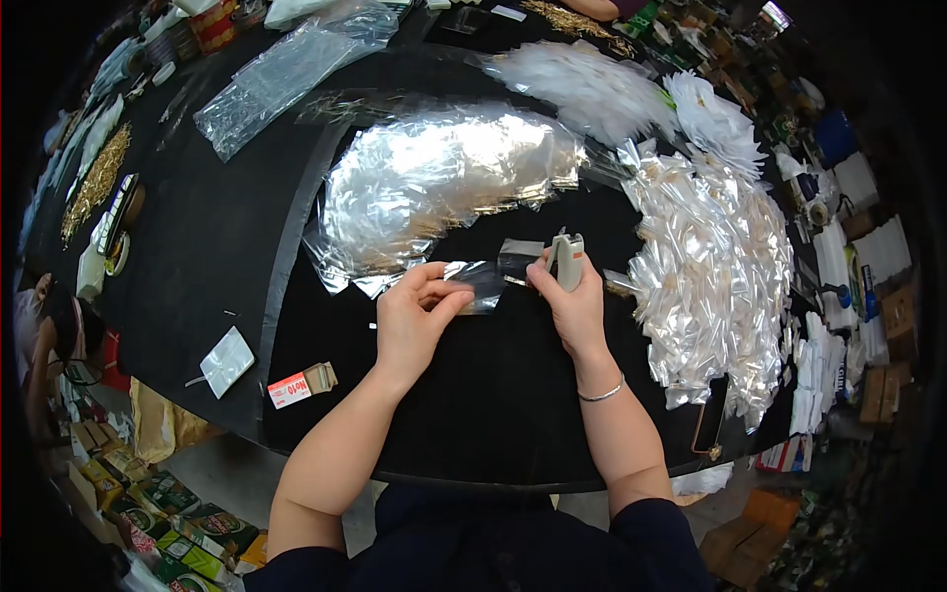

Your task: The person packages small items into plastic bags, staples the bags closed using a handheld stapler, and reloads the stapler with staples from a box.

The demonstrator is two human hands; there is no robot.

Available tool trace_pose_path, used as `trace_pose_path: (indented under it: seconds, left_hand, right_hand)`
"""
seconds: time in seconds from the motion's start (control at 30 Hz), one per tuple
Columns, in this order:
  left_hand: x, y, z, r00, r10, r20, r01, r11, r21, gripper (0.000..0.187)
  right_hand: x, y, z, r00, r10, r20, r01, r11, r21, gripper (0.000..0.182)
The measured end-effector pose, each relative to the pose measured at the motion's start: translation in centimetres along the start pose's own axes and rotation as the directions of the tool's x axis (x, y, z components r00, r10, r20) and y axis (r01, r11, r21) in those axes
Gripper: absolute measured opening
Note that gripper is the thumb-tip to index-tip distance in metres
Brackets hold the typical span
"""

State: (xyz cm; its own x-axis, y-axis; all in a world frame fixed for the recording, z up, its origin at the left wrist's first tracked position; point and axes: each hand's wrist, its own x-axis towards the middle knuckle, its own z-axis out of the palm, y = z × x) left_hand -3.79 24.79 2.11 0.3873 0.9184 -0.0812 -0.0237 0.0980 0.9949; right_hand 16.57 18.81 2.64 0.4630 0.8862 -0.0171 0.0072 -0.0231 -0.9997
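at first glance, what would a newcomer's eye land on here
The bright spread of shiny film catches the eye first, near the middle of the black table. To its right lies a large heap of crumpled film. Nearer, the left hand holds a clear film piece, the right hand a pale stapler.

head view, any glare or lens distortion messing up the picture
Head view: strong glare whitens the upper clear-film pile; head view: wide-angle distortion bows the near edge of the black table, and corners fall dark; head view: the stapler shows no such glare.
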Motion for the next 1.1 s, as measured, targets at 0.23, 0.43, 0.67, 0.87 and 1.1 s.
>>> trace_pose_path:
  seconds: [0.23,0.43,0.67,0.87,1.1]
  left_hand:
    - [0.3,0.2,-0.6,0.995,-0.018,0.097,0.024,0.998,-0.057,0.018]
    - [0.1,0.4,-0.7,0.962,0.114,0.250,-0.116,0.993,-0.008,0.011]
    - [0.2,-0.4,-0.4,0.993,-0.068,0.091,0.083,0.982,-0.171,0.014]
    - [-0.4,0.4,0.7,0.999,-0.040,-0.028,0.037,0.994,-0.100,0.015]
    - [-0.4,0.0,-0.1,0.996,0.013,-0.090,0.013,0.960,0.281,0.017]
  right_hand:
    - [-0.3,-0.9,0.0,0.998,-0.057,-0.034,0.055,0.996,-0.068,0.020]
    - [-1.4,-1.3,1.1,0.992,-0.076,0.099,0.071,0.996,0.051,0.019]
    - [-1.7,-1.3,1.3,0.959,0.136,0.250,-0.139,0.990,-0.006,0.022]
    - [-2.3,-1.4,2.3,0.976,0.066,0.206,-0.061,0.998,-0.027,0.023]
    - [-2.5,-0.7,2.7,0.991,0.112,0.079,-0.112,0.994,-0.009,0.024]
